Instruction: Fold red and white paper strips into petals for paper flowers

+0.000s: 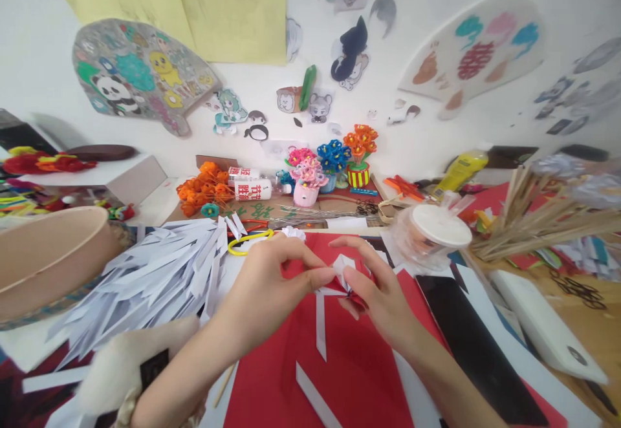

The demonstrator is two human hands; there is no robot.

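Observation:
Between both hands is a small folded white paper piece, held above a red sheet. My left hand pinches its left side between thumb and forefinger. On its right side, the thumb and fingers of my right hand close around the fold. Something red and dark shows beneath the paper, partly hidden by the right fingers. A white paper strip lies below the hands on the red sheet, and another strip rests closer to me.
A pile of white paper strips lies left, beside a round tan container. Yellow-handled scissors sit behind my left hand. At right are a black phone, a white power bank and a lidded cup. Flower pots stand at the back.

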